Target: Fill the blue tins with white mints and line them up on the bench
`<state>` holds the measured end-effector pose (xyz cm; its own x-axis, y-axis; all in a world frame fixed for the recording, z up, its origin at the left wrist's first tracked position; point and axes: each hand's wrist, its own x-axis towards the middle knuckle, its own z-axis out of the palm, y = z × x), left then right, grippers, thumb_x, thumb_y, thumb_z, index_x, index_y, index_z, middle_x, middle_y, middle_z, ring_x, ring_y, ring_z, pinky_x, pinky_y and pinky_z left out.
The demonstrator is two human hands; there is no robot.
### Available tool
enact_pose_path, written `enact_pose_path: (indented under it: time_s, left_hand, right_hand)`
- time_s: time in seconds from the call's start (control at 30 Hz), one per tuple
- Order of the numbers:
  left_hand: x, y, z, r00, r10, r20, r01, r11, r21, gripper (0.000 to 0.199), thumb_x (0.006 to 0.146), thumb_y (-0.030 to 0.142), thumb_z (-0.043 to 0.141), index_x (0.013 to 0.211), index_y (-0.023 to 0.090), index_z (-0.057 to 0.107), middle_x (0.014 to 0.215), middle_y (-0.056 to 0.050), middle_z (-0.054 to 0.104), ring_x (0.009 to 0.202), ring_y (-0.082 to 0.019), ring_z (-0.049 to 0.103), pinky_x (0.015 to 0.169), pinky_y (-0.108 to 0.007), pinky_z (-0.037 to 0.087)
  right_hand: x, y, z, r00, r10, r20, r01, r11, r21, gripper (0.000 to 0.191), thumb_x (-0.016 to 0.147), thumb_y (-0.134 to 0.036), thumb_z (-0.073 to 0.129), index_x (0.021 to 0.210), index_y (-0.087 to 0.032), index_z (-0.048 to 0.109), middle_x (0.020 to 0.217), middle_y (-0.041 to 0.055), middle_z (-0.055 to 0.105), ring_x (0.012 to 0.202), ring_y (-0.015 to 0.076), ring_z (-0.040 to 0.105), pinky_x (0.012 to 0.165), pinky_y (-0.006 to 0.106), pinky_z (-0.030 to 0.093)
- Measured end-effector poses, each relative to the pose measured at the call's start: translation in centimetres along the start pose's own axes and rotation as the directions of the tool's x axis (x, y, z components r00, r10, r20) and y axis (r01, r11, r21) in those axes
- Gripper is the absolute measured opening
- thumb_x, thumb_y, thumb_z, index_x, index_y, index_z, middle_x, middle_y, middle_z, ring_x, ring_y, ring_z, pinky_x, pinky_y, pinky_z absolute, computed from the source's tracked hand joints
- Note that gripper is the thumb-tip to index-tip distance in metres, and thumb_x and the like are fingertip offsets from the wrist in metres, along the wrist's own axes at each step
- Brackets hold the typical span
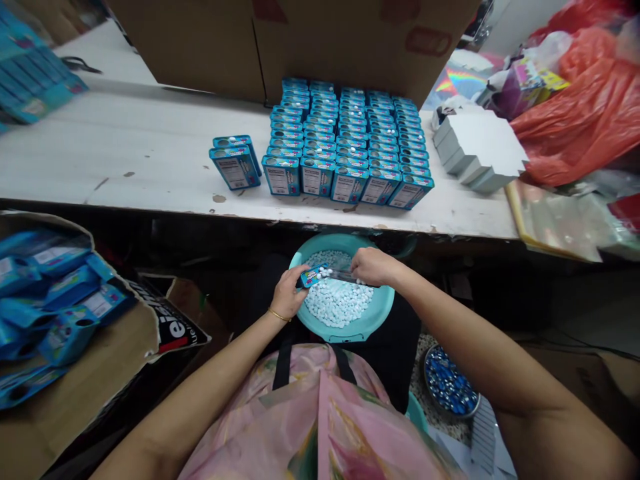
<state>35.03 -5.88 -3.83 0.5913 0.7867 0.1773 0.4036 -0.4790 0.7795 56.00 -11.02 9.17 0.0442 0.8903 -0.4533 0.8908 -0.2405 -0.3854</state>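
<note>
My left hand [289, 293] is closed around a small blue box [314, 275], tilted over a turquoise basin [344, 339] on my lap. White candy-like pellets [335, 303] cover much of the basin's bottom, and several more sit at the box's end. Held in my closed right hand [371, 265] is a narrow scoop-like tool [341, 275], partly see-through. It reaches left to the pellets at the box. My right fingers hide its handle end, so its full shape does not show.
On the white table [125, 147] stand rows of blue boxes [350, 183] and a separate pair [233, 167]. Behind them is a big carton [310, 47]. At left, an open carton [95, 373] holds blue boxes. A bowl of blue and silver pieces [450, 383] sits low right.
</note>
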Motion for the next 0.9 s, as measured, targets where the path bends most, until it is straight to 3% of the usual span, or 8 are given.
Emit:
enact_pose_path:
  time_s: [0.13,0.23,0.3,0.37,0.5,0.6,0.77,0.9]
  left_hand:
    - [-0.2,-0.3,0.1,1.0,-0.01,-0.001,0.01,1.0,0.002,0.044,0.065,0.014,0.052,0.108,0.021,0.051,0.106,-0.005,0.056,0.096,-0.02,0.051,0.085,-0.033,0.04]
    - [-0.2,-0.3,0.0,0.999,-0.029,-0.023,0.029,1.0,0.001,0.042,0.067,0.018,0.053,0.108,0.02,0.05,0.103,-0.004,0.057,0.094,-0.02,0.052,0.084,-0.032,0.041]
    - [-0.1,0.1,0.0,0.998,-0.033,-0.048,0.033,0.999,0.001,0.042,0.068,0.021,0.054,0.11,0.02,0.049,0.104,-0.005,0.057,0.094,-0.02,0.052,0.084,-0.033,0.041]
    - [-0.1,0.6,0.2,0.998,-0.001,-0.061,0.001,1.0,0.015,0.044,0.068,0.022,0.054,0.111,0.02,0.048,0.107,-0.006,0.056,0.098,-0.021,0.051,0.086,-0.034,0.04]
    - [-0.3,1.8,0.9,0.995,0.096,-0.006,-0.095,0.99,0.1,0.05,0.066,0.016,0.055,0.115,0.02,0.045,0.116,-0.007,0.052,0.108,-0.025,0.046,0.093,-0.039,0.035]
    - [-0.7,2.1,1.6,0.996,0.093,0.018,-0.094,0.987,0.129,0.052,0.067,0.015,0.055,0.117,0.019,0.044,0.118,-0.009,0.05,0.11,-0.026,0.045,0.094,-0.041,0.034]
    - [-1.2,2.1,2.0,0.992,0.083,0.093,-0.083,0.997,0.0,0.054,0.069,0.021,0.055,0.121,0.02,0.039,0.122,-0.008,0.047,0.112,-0.025,0.044,0.096,-0.038,0.034]
    - [-0.8,2.4,2.2,0.985,0.114,0.127,-0.117,0.993,0.019,0.059,0.069,0.024,0.055,0.124,0.021,0.034,0.125,-0.006,0.043,0.112,-0.025,0.043,0.095,-0.039,0.035]
  right_hand:
    - [-0.6,0.6,-0.7,1.0,0.007,-0.007,-0.007,1.0,0.012,0.015,0.055,-0.013,0.05,0.043,-0.017,0.056,0.041,0.001,0.052,0.049,0.0106,0.048,0.048,0.022,0.029]
    - [-1.6,3.0,0.4,0.998,0.061,0.033,-0.068,0.958,0.278,0.011,0.058,-0.013,0.047,0.056,-0.017,0.057,0.046,-0.0005,0.054,0.043,0.0085,0.048,0.043,0.019,0.029]
    - [-1.7,4.4,2.7,0.992,0.116,0.05,-0.125,0.843,0.524,0.015,0.061,-0.015,0.045,0.071,-0.018,0.055,0.053,-0.0017,0.057,0.041,0.0076,0.048,0.039,0.018,0.03]
    - [-1.2,4.7,6.0,0.982,0.186,-0.01,-0.121,0.675,0.728,0.016,0.062,-0.016,0.046,0.077,-0.019,0.051,0.054,-0.0039,0.055,0.041,0.0067,0.048,0.038,0.016,0.031]
    - [0.8,1.4,12.6,0.906,0.396,-0.151,0.009,0.338,0.941,0.02,0.069,-0.037,0.049,0.075,-0.018,0.046,0.052,-0.0068,0.046,0.039,0.0051,0.042,0.035,0.016,0.032]
    - [1.8,-1.5,15.0,0.852,0.49,-0.184,0.101,0.191,0.976,0.037,0.067,-0.052,0.05,0.083,-0.018,0.046,0.062,-0.0041,0.051,0.044,0.0064,0.045,0.032,0.016,0.029]
    - [2.0,-1.4,14.6,0.838,0.501,-0.217,0.137,0.192,0.972,0.045,0.059,-0.051,0.06,0.089,-0.018,0.049,0.066,-0.0015,0.053,0.055,0.0113,0.051,0.036,0.019,0.031]
    - [1.2,-0.2,14.4,0.832,0.486,-0.267,0.133,0.293,0.947,0.042,0.058,-0.053,0.061,0.081,-0.02,0.052,0.067,-0.0008,0.055,0.058,0.0135,0.051,0.045,0.024,0.036]
